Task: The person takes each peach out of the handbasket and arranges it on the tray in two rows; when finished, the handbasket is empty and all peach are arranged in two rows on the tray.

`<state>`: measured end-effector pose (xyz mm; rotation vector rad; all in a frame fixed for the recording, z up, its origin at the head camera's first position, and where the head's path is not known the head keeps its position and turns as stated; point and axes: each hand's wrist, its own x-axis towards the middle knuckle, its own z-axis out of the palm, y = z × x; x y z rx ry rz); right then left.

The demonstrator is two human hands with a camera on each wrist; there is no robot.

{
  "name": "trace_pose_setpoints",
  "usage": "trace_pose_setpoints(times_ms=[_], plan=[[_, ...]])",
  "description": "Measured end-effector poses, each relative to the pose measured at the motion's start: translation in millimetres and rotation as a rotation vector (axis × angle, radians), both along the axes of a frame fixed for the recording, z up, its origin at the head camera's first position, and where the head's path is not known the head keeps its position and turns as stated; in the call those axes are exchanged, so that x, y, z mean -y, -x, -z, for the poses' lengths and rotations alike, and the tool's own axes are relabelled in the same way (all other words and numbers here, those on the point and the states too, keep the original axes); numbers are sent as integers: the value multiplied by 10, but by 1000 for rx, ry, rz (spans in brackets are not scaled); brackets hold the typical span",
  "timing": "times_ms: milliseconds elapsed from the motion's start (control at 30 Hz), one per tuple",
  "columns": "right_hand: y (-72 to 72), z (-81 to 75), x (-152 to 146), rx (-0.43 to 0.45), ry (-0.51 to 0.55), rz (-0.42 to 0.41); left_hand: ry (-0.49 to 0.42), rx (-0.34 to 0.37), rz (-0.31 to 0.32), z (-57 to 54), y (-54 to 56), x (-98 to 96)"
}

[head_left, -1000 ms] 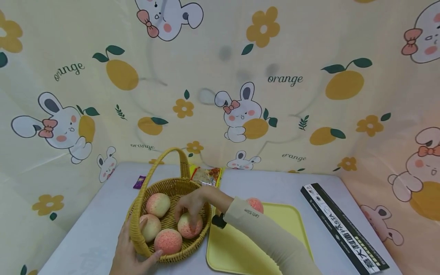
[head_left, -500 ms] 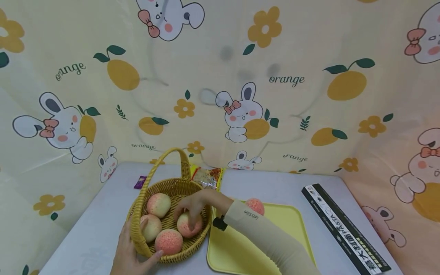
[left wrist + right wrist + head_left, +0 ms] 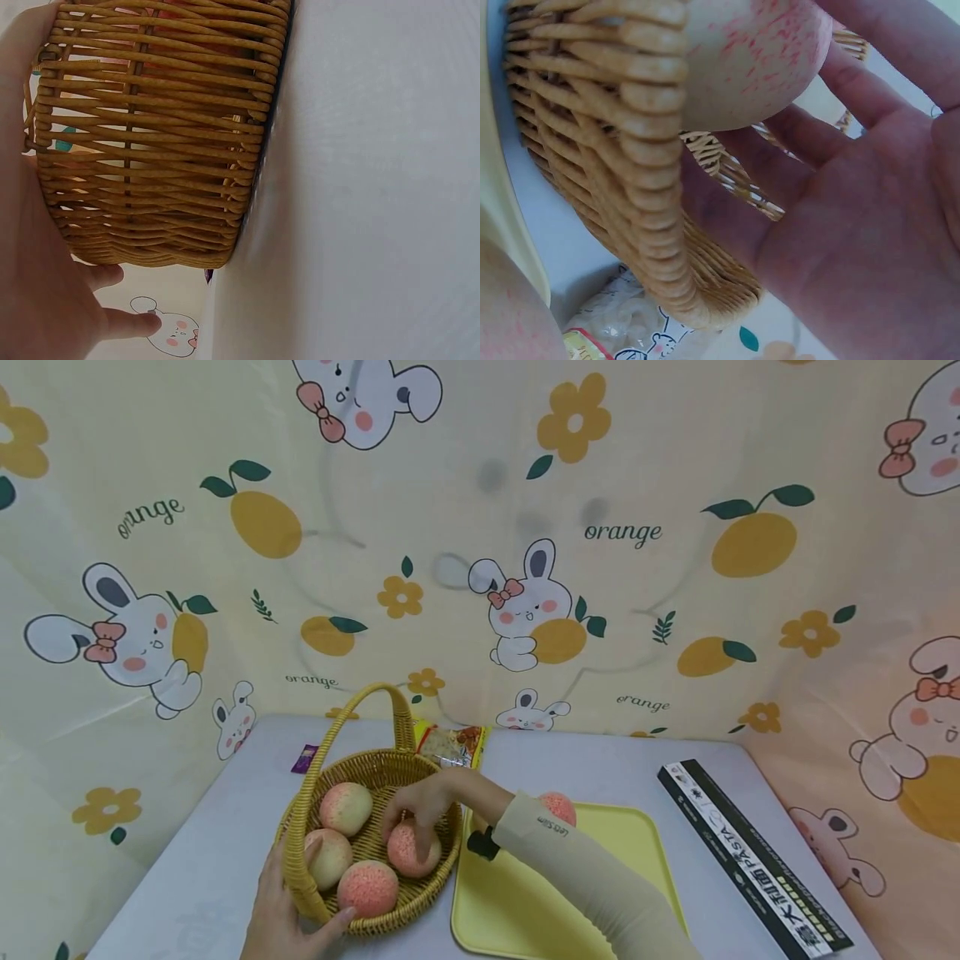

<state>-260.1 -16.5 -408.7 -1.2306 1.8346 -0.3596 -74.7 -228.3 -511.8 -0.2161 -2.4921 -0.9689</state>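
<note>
Inside the yellow wicker basket [image 3: 427, 900], my right hand [image 3: 423, 802] holds a pink-speckled peach [image 3: 408, 852] from above, near the right wall. The right wrist view shows my fingers [image 3: 810, 139] around the peach's pale, red-flecked side [image 3: 757, 67]. My left hand [image 3: 281, 902] grips the basket at its near left, by the foot of the handle, with the thumb at the front rim. In the left wrist view the palm lies along the woven wall [image 3: 157, 150] and two fingers stretch past it. Three other peaches sit in the basket, including a pinker one [image 3: 367, 889] in front.
A yellow tray [image 3: 495, 918] lies right of the basket, with another peach [image 3: 558, 808] at its back edge, partly behind my sleeve. A black pasta box [image 3: 750, 860] lies far right. Behind the basket are a food packet [image 3: 453, 743] and a small purple packet [image 3: 304, 758].
The peach under my right hand has turned, so a pinker side faces up. My left hand and the basket stay in place.
</note>
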Motion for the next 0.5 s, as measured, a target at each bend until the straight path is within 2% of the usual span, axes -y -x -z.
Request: trace_pose_setpoints(times_ms=[233, 500], plan=[[-22, -1, -18, 10, -18, 40, 0, -7, -6, 3, -5, -9], [-16, 15, -49, -17, 16, 36, -9, -2, 14, -19, 7, 3]])
